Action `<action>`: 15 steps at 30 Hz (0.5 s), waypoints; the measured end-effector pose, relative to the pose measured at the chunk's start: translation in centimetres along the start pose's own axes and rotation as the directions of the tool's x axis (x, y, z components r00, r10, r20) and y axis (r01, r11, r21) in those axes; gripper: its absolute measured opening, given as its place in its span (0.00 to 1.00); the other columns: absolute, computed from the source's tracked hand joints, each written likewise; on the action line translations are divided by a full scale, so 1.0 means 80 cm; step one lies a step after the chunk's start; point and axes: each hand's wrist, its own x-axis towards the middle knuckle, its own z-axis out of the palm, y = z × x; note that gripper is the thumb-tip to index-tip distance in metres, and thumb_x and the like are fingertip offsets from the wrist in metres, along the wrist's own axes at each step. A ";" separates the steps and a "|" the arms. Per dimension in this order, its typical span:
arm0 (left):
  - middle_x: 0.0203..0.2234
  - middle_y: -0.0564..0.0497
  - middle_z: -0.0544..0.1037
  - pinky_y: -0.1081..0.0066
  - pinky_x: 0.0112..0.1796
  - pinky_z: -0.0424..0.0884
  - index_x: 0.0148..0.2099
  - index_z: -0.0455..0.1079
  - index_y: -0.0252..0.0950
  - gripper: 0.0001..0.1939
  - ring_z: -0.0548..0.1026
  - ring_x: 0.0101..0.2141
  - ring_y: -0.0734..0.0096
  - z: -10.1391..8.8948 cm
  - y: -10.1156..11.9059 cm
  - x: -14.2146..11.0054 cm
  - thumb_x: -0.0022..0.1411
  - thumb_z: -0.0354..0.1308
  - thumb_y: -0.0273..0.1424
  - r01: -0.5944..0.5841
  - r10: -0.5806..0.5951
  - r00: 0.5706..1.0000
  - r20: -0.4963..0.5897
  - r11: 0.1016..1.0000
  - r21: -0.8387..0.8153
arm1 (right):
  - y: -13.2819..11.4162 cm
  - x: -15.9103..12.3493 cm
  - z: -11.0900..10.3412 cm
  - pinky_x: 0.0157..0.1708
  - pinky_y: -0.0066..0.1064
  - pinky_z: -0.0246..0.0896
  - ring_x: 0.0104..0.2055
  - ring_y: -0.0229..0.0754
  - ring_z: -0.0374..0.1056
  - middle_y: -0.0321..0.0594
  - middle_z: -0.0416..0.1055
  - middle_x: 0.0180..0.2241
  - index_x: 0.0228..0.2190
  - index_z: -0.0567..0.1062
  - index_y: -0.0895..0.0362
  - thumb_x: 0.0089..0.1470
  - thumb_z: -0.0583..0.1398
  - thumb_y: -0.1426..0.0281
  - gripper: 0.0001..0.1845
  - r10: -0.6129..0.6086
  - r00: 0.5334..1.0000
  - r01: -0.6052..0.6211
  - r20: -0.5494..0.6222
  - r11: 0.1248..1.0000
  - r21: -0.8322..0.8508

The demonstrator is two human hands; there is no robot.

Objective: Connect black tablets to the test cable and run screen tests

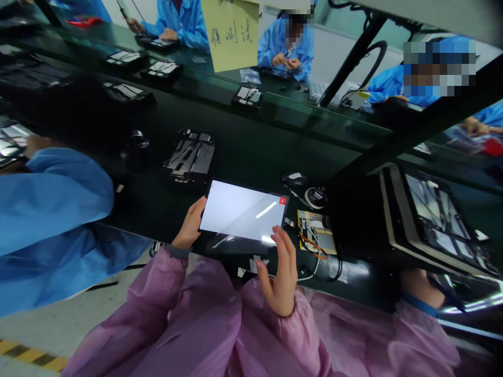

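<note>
A tablet (243,212) with a lit white screen and a small red mark in its upper right corner is held tilted above the bench edge. My left hand (190,225) grips its left end, the fingers going out of sight behind it. At the lower right corner my right hand (282,267) has its fingers stretched and thumb apart, fingertips at the glass; whether they touch it I cannot tell. Right of the tablet lies a yellow-edged circuit assembly (317,233) with orange and white cables. An opened tablet body (191,156) with bare inner parts lies behind, to the left.
Stacked dark trays with opened devices (440,214) stand at the right. A computer mouse (294,179) and a round cable coil (315,197) lie behind the circuit assembly. A yellow paper note (231,34) hangs overhead. Co-workers sit on both sides and across the bench (251,139).
</note>
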 end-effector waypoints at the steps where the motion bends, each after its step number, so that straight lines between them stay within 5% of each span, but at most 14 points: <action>1: 0.42 0.42 0.80 0.63 0.40 0.74 0.52 0.72 0.31 0.34 0.77 0.43 0.53 0.001 0.002 -0.002 0.57 0.55 0.55 0.002 -0.002 1.000 0.012 1.000 -0.017 | 0.007 -0.011 0.007 0.53 0.51 0.66 0.61 0.54 0.59 0.54 0.60 0.59 0.63 0.53 0.55 0.61 0.55 0.71 0.31 0.042 0.999 -0.042 0.000 0.999 -0.030; 7: 0.38 0.45 0.81 0.67 0.38 0.74 0.52 0.72 0.31 0.38 0.77 0.42 0.54 -0.001 0.010 -0.006 0.55 0.53 0.60 0.030 -0.027 0.997 0.067 0.999 -0.044 | 0.046 -0.070 0.024 0.56 0.57 0.60 0.66 0.56 0.49 0.53 0.62 0.59 0.64 0.51 0.58 0.61 0.55 0.71 0.33 0.190 0.979 -0.167 0.079 0.959 -0.230; 15: 0.35 0.47 0.81 0.66 0.37 0.74 0.50 0.73 0.33 0.36 0.78 0.40 0.57 0.000 -0.001 0.000 0.55 0.53 0.60 0.070 -0.054 0.994 0.093 0.980 -0.184 | 0.034 -0.059 0.010 0.57 0.53 0.59 0.64 0.52 0.52 0.49 0.64 0.57 0.61 0.57 0.56 0.61 0.53 0.73 0.28 0.202 0.978 -0.197 0.042 0.974 -0.110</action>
